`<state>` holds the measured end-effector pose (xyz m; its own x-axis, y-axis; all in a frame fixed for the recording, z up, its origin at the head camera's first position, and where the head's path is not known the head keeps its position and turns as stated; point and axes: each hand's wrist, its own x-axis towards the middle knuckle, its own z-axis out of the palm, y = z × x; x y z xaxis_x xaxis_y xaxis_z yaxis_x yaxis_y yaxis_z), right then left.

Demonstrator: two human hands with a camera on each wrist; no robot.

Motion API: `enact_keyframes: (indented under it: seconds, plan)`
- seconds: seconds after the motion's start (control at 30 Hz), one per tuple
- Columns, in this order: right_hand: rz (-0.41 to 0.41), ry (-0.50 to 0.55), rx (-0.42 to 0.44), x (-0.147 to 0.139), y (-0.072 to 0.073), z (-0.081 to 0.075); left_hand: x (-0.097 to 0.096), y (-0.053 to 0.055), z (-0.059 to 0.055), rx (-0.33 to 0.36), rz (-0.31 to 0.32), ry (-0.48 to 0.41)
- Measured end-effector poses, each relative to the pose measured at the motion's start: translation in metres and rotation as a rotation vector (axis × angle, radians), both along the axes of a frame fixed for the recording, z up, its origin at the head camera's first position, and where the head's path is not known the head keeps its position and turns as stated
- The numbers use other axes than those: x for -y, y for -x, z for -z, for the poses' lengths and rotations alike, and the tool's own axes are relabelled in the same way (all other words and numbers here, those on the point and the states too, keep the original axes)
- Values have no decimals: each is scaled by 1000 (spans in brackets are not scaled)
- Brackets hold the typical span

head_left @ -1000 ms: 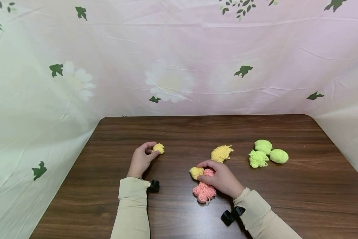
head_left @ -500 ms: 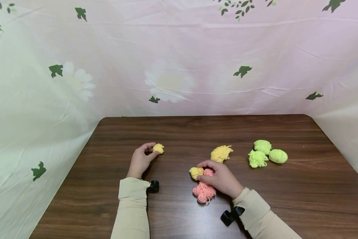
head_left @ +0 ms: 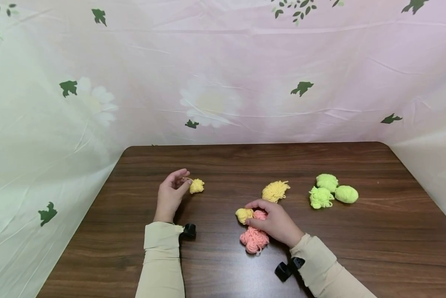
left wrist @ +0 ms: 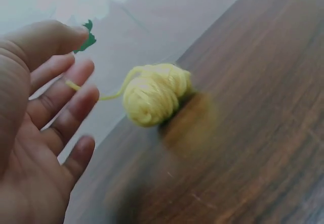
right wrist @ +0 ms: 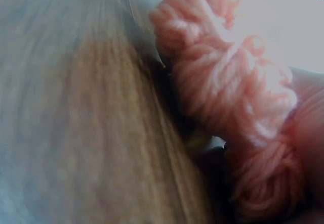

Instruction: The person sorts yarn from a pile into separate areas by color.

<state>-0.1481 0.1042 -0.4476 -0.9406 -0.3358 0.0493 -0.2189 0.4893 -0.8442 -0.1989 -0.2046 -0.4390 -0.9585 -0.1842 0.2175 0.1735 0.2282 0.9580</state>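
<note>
In the head view my left hand (head_left: 170, 193) is beside a small yellow yarn ball (head_left: 197, 186) on the table. Its fingers are loosely spread, away from the ball, and a loose yarn end (left wrist: 109, 97) runs from the ball to the fingers. My right hand (head_left: 276, 221) holds another yellow yarn ball (head_left: 244, 215) between thumb and fingertips. A pink yarn ball (head_left: 260, 215) shows partly under that hand, between thumb and index finger. Just below lies a looped pink yarn bundle (head_left: 254, 240); pink yarn (right wrist: 217, 77) fills much of the right wrist view.
A third yellow yarn ball (head_left: 275, 191) lies behind my right hand. Three lime green yarn balls (head_left: 327, 182) sit grouped farther right. The brown wooden table (head_left: 223, 161) ends at a pale printed cloth backdrop (head_left: 245, 62).
My left hand has let go of the small yellow yarn ball and drawn back up and left, its fingers opening. The right hand has stayed in place.
</note>
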Motion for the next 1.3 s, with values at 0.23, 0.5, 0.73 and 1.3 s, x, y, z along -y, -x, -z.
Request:
enact_keyframes:
  seconds: [0.23,0.5,0.73,1.3]
  plan:
    - [-3,-2,-4,0,0,0,-8,-14,-25,-4,83,-50]
    - [2,1,-4,0,1,1,-12,-17,-31,54,210,-79]
    - [6,-3,-5,0,1,1,-13,-17,-31,124,333,-91]
    - [10,1,5,0,1,2,-27,-9,-4,310,648,-1]
